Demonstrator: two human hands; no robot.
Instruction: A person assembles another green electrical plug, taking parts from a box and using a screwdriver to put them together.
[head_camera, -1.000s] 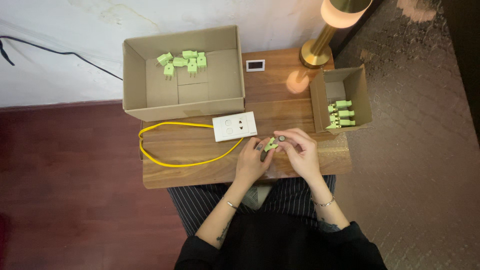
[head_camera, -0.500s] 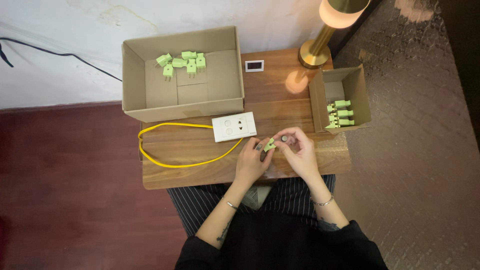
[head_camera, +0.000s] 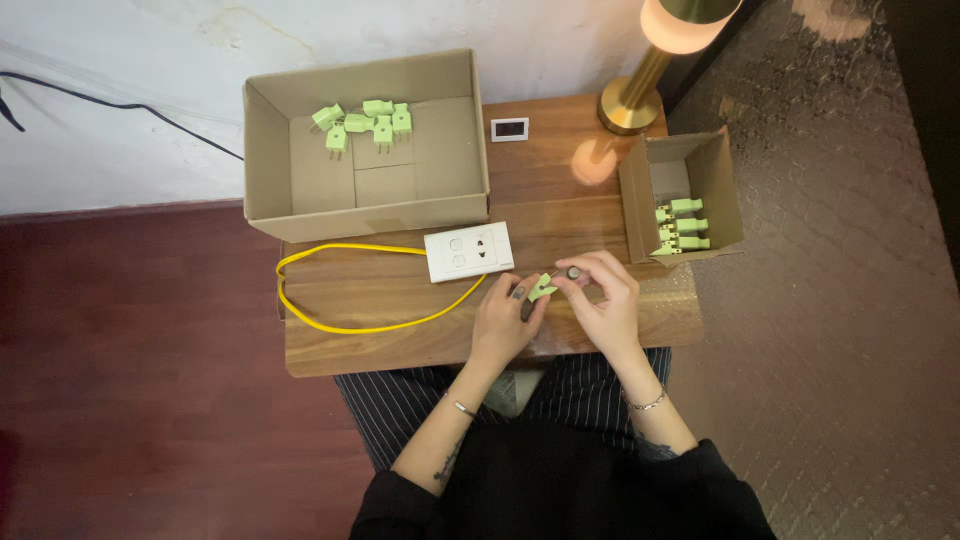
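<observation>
Far left on the wooden table (head_camera: 400, 345): a yellow cable (head_camera: 330, 325), looped along the front edge and running up to a white socket plate (head_camera: 469, 251) lying flat near the table's middle. Behind these, a large open cardboard box (head_camera: 270, 150), with a small cluster of green plugs (head_camera: 362, 121) in its back half.

Just right of the socket plate, near the front edge: left hand (head_camera: 502, 322), fingers curled, pinching a single green plug (head_camera: 541, 288) from the left side. Plug held just above the table, between both hands. Right hand (head_camera: 604, 302) closing on the same plug from the right, thumb and forefinger gripping its end; a dark round tip showing at the fingertips, too small to make out. Bracelets on both wrists.

Further back, a small white display (head_camera: 509, 129), then a brass lamp base (head_camera: 629, 106), shade glowing. Far right, a small cardboard box (head_camera: 725, 185) at the table's edge, green plugs in a row (head_camera: 681, 226) inside.
</observation>
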